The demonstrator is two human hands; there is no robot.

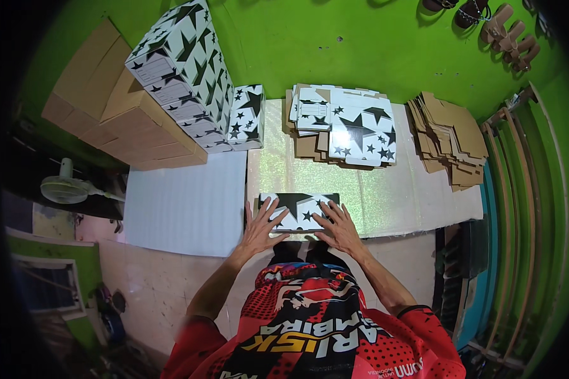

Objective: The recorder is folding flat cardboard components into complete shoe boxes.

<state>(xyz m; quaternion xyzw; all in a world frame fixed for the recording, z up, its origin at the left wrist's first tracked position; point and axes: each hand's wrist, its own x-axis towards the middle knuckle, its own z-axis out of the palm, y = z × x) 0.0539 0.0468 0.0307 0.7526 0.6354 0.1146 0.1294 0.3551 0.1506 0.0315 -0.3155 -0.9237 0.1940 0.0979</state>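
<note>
on glittery mat [385, 196]: left hand [261, 228], right hand [339, 228] flat on star-print box [299, 211].

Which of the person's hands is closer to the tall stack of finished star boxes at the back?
Left. The left hand lies on the near box's left part, on the side of the tall stack; the right hand presses its right part, farther away.

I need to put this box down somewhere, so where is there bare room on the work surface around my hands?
Free: the glittery sheet between the box under both hands and the flat star-printed stack; also the white sheet to the left. Crowded: the back edge, with finished boxes and brown cardboard blanks.
</note>
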